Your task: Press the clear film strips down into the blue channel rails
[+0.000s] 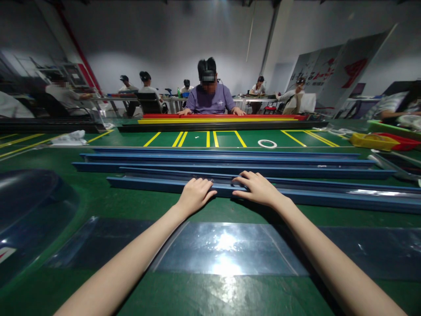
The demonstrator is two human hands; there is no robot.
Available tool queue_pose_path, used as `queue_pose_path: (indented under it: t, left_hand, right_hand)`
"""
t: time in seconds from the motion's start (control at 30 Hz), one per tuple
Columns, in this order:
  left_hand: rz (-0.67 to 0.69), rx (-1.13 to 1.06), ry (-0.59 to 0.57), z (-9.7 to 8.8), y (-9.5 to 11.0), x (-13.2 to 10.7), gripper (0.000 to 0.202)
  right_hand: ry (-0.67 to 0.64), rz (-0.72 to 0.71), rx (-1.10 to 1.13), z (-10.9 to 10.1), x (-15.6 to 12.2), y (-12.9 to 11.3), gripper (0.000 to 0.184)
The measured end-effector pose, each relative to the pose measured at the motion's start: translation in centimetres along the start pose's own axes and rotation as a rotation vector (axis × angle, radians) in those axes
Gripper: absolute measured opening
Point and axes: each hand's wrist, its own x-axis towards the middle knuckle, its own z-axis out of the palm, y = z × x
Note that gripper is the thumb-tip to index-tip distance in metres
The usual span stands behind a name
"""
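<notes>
Bare forearms [332, 254] come in from the near edge, one on each side, above a green tabletop [171, 303]. Between them, nearer than the hands, lies a clear plastic sheet [256, 252] that catches a bright glare and runs beneath both arms. Well left of the left hand, a dark, glossy curved object [26, 206] is cut off by the picture's side. Farther on, the two hands lie near each other, apart, on the nearest blue channel [329, 199], a long trough-shaped strip reaching left past the left hand and right past the right hand, out of view. Fingers of the left hand [195, 195] curl over its near wall, with the thumb in front; fingers of the right hand [255, 188] are spread and bent over the trough, its thumb stretched along the near wall. Whether either hand pinches that wall or merely rests on it, I cannot tell. Just beyond the hands, more blue channels [230, 166] lie roughly parallel. Past these, a white ring [267, 143] rests beyond the right hand, crumpled clear plastic [69, 138] far to the left, and a yellow tray [373, 141] far to the right. Farther still, black, yellow and red strips [217, 120] lie before a seated co-worker in a purple shirt [210, 100]; other people sit at tables behind.
</notes>
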Motion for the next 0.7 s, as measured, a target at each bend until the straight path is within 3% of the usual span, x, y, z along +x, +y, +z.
queue_pose_path:
  t: [0.7]
  left_hand:
    - [-0.001, 0.007, -0.008, -0.04, 0.02, -0.05, 0.031]
  right_hand:
    - [-0.002, 0.004, -0.005, -0.12, 0.04, -0.1, 0.046]
